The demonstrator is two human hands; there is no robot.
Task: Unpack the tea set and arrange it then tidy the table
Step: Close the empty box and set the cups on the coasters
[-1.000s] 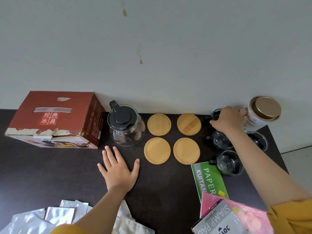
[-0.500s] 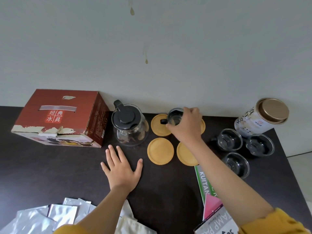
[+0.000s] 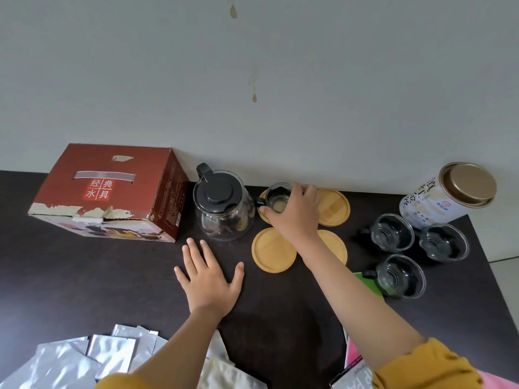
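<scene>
My right hand (image 3: 295,217) grips a small glass cup (image 3: 278,196) with a black handle, set on the back-left wooden coaster (image 3: 262,217). Three other round wooden coasters lie around it: back right (image 3: 334,206), front left (image 3: 273,251), front right (image 3: 335,245). A glass teapot (image 3: 223,206) with a black lid stands just left of them. Three more glass cups (image 3: 391,233) (image 3: 443,242) (image 3: 400,276) sit to the right. My left hand (image 3: 209,279) rests flat on the dark table (image 3: 84,276), fingers spread, in front of the teapot.
A red cardboard box (image 3: 112,192) stands at the back left against the wall. A white tea tin (image 3: 449,195) with a gold lid lies at the back right. Silver foil pouches (image 3: 84,357) pile at the front left. Paper packs (image 3: 356,372) lie at the front right.
My right hand has carried the glass cup left from the cluster of cups and lowered it onto the back-left coaster. My left hand has stayed flat on the table.
</scene>
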